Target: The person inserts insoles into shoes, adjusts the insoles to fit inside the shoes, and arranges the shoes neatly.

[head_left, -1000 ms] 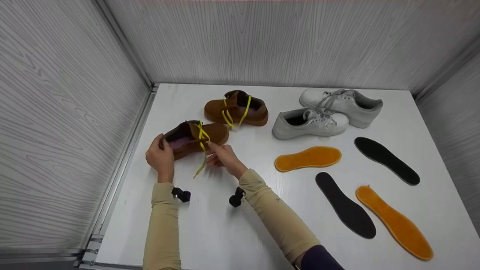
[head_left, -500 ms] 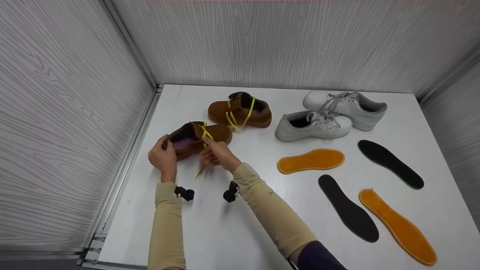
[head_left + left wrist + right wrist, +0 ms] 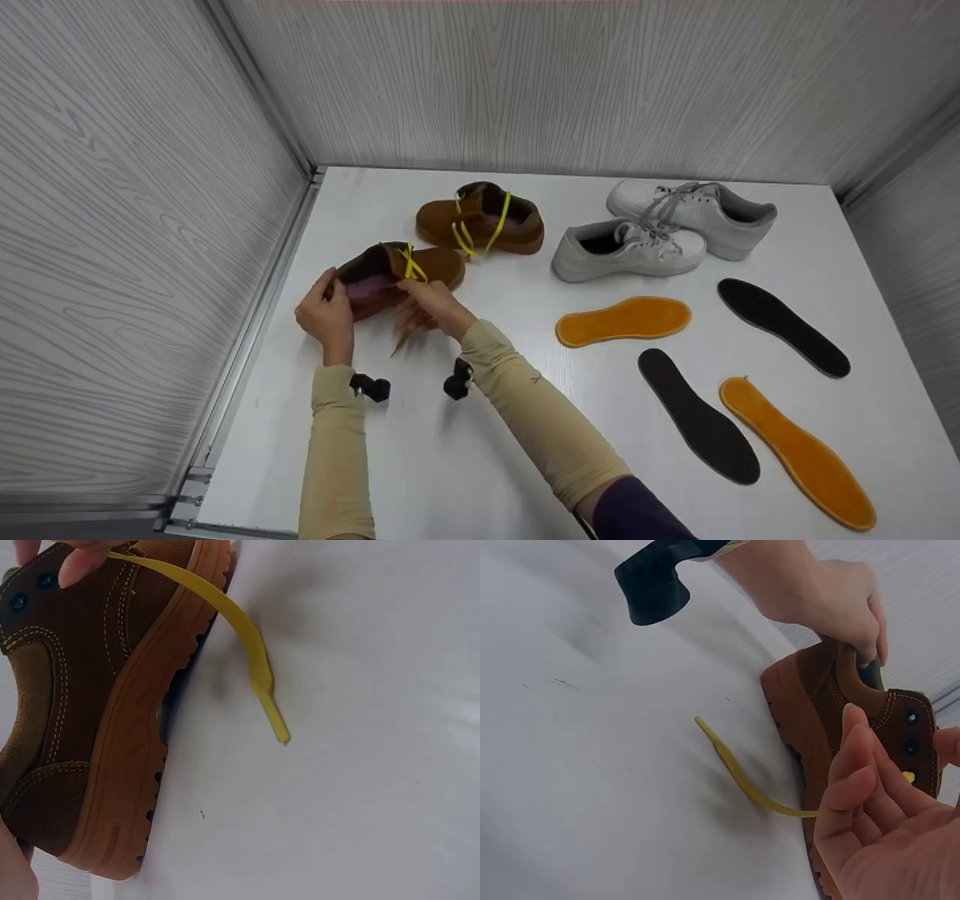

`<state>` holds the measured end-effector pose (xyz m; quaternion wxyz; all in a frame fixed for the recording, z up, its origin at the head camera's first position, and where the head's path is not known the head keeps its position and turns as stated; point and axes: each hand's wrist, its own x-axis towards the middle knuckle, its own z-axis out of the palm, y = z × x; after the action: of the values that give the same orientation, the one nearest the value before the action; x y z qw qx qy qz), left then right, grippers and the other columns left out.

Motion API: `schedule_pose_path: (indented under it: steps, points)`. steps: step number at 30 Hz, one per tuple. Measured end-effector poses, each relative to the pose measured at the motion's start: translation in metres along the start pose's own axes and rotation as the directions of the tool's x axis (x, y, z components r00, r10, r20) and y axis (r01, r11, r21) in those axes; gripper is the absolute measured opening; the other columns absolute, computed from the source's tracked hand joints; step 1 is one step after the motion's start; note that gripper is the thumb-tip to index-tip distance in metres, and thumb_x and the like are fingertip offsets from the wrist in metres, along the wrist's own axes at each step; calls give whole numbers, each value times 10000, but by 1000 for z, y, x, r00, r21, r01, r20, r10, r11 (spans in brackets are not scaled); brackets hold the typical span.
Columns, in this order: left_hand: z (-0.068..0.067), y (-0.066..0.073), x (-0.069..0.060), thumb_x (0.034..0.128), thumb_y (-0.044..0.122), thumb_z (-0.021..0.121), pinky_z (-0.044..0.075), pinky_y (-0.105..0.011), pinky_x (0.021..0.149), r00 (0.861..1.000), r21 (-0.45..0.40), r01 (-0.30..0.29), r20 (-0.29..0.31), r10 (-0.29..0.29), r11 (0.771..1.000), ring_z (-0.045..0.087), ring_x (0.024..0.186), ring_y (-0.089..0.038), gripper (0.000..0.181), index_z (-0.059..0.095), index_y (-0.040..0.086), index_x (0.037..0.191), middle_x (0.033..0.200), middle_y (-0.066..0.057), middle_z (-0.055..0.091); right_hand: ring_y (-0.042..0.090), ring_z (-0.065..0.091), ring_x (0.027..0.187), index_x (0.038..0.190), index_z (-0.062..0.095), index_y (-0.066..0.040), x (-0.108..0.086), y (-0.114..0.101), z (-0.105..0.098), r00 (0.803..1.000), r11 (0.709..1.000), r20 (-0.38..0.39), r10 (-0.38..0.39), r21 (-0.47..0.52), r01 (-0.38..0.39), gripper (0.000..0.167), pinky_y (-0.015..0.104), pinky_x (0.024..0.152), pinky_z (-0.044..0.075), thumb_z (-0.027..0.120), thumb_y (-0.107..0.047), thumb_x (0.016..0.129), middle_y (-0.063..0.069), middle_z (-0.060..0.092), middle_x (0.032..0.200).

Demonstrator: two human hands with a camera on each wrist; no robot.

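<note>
A brown shoe with a yellow lace stands sole down on the white table. My left hand grips its heel, fingers over the collar in the right wrist view. Beside the eyelets on the near side is my right hand. Its thumb touches the edge of the eyelet flap; the other fingers are loosely bent, apart from the thumb. The near lace end hangs free beside the sole, its tip over the table. A pinkish insole shows inside the shoe.
The other brown shoe sits behind, also with a yellow lace. Two white sneakers stand at the back right. Orange insoles and dark insoles lie on the right. Wood-grain panels enclose the table.
My right hand has shifted left from the lace crossing to the shoe's opening edge. The left hand has kept its grip on the heel. The whole view has shifted slightly.
</note>
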<state>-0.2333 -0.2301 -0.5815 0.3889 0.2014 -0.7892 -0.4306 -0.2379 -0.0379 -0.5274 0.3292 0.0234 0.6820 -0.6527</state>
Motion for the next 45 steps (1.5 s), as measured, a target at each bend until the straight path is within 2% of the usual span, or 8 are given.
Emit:
schedule_pose_path:
  steps: [5,8,15,22,28,32,38,45]
  points:
    - [1,1,0,878,41,683,455,-342,710,1000,-13,7,0,-7,1000,641,744,-226,169,787,34,1011,893,-123,748,176,609,567,985,727,104,2,-11,-1,1000,998,-24,-18,-60,16,503,328,580,452,544,-362,940,207,728,835]
    - [1,2,0,881,43,680,440,-313,707,1000,-29,10,3,-10,1000,622,741,-212,173,785,33,1018,893,-123,745,190,611,569,925,734,90,3,-15,-1,999,996,-46,-4,-87,0,471,330,564,435,538,-339,918,204,726,822]
    - [-2,-1,-2,878,39,683,417,-278,696,1000,-43,9,-2,-9,999,611,730,-196,173,784,31,1017,876,-124,740,166,567,501,799,702,22,4,-13,6,996,998,-90,27,-46,-31,366,276,475,384,512,-273,904,123,685,679]
    - [0,-3,-2,871,36,683,434,-297,693,1000,-31,1,-11,-1,1000,632,730,-211,164,788,29,998,879,-122,747,133,538,457,714,688,-3,3,-4,10,988,998,-149,37,-48,-44,403,312,498,377,462,-224,964,91,662,612]
    - [-1,-2,-1,870,33,683,457,-339,721,1000,-40,-14,-16,14,999,654,755,-238,172,783,19,1008,901,-131,748,115,540,468,732,663,-12,4,-3,9,993,999,-114,35,-4,-35,351,308,537,403,465,-180,968,72,657,609]
    - [0,1,0,870,37,688,477,-369,757,1000,-16,-8,19,8,1000,675,800,-260,175,782,24,1017,929,-133,749,113,532,469,712,648,-23,5,-3,6,993,997,-102,60,47,-56,359,279,509,400,463,-166,983,71,646,596]
    - [0,7,3,860,14,691,503,-450,813,997,45,-36,71,32,998,704,879,-330,170,775,3,1008,955,-158,745,111,525,473,678,613,-36,6,-2,2,994,993,-84,64,102,-55,378,257,482,385,449,-144,1001,86,634,585]
    - [-9,16,13,831,-43,684,495,-472,857,992,96,-28,123,16,995,691,913,-393,144,765,-43,949,932,-200,735,126,554,540,738,588,-39,5,-6,3,996,990,-38,77,120,-72,319,315,603,427,439,-125,1007,97,659,656]
